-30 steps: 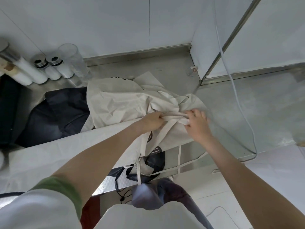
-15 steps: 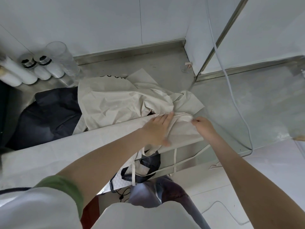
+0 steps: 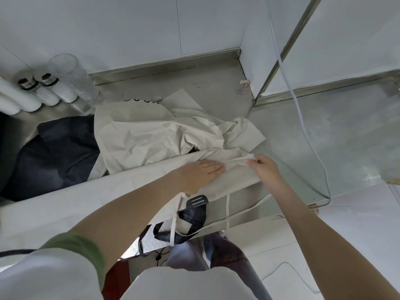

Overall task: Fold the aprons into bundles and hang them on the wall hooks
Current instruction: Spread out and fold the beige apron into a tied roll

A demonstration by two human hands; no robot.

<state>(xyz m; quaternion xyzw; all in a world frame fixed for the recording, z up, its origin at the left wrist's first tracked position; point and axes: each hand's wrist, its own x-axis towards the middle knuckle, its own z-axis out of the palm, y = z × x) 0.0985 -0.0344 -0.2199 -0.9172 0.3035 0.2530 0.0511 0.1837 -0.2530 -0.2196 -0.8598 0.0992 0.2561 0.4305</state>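
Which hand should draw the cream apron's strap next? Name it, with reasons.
Right hand, probably: it pinches the strap at the edge of the cream apron, while the left hand lies flat, pressing the cloth down.

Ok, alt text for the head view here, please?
The left hand presses flat on a cream apron on a steel counter while the right hand pinches its edge. A dark cloth lies to the left.
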